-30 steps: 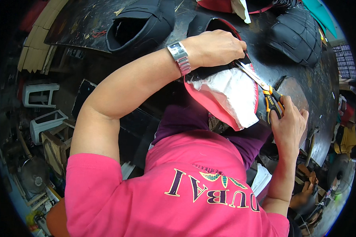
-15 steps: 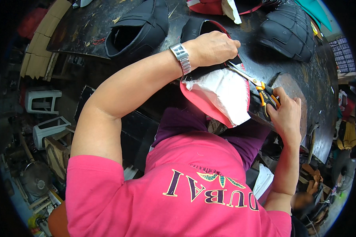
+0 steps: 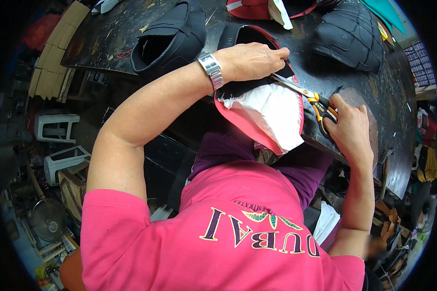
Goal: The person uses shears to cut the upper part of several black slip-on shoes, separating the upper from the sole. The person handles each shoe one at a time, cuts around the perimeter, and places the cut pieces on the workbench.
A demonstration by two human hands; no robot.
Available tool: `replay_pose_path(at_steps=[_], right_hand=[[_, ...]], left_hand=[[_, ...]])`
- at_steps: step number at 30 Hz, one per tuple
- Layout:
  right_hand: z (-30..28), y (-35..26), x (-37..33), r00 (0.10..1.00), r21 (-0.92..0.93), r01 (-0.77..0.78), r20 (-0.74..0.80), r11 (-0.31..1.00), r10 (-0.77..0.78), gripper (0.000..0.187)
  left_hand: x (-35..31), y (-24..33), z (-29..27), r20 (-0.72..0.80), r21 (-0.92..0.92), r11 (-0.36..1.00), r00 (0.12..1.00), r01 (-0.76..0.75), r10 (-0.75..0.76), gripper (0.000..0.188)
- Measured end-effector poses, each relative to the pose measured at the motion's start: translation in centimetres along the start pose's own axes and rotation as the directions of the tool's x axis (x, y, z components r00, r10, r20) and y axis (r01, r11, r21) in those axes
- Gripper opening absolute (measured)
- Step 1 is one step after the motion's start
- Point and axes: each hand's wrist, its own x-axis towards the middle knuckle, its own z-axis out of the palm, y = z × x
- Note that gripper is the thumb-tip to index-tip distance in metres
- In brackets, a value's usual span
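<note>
Left hand (image 3: pixel 250 60): fingers curled down, pinning the black and red padded piece (image 3: pixel 250 41) to the desk (image 3: pixel 107 34).
Right hand (image 3: pixel 349 128): closed around the orange-black handles of the scissors (image 3: pixel 308 97).
Scissors: blades point toward the left fingertips, over the white lining (image 3: pixel 272 114).
White lining: hangs over the desk's near edge, red rim around it.
Nearby: 2 black padded pieces (image 3: pixel 172 31) lie further back.

Black padded foam shell (image 3: pixel 172 34) and ribbed black padded piece (image 3: pixel 352 34) lay on the scuffed dark surface (image 3: pixel 107 39); white plastic stools (image 3: pixel 53 128) stood below.

Orange-handled scissors (image 3: pixel 311 99), white-lined red piece (image 3: pixel 269 119)
</note>
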Motion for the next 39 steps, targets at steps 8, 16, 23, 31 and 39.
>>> replay_pose_path(at_steps=[8, 16, 23, 31, 39], right_hand=[[0.3, -0.5, 0.4, 0.998, 0.032, -0.047, 0.042, 0.998, 0.046, 0.022], [0.9, 3.5, -5.4, 0.935, 0.315, -0.273, -0.136, 0.909, 0.328, 0.021], [2.3, 11.8, -7.7, 0.738, 0.036, -0.671, -0.074, 0.741, 0.671, 0.033], [0.0, 8.3, -4.5, 0.932, 0.342, -0.077, -0.308, 0.936, 0.190, 0.077], [2.1, 1.1, 1.9, 0.954, 0.984, 0.101, -0.137, -0.146, -0.267, 0.069]], left_hand=[[0.1, 0.1, -0.2, -0.036, 0.013, 1.000, 0.999, 0.028, -0.028, 0.011], [-6.2, 3.1, -6.3, -0.046, -0.313, 0.945, 0.993, 0.092, -0.112, 0.059], [-10.3, 7.3, -2.3, -0.065, 0.033, 0.993, 0.992, 0.112, -0.110, 0.033], [-9.9, 6.6, -4.5, -0.396, -0.356, 0.930, 0.916, -0.088, -0.065, 0.022], [-6.9, 7.3, -3.7, -0.095, -0.829, -0.435, 0.855, -0.351, -0.510, 0.044]])
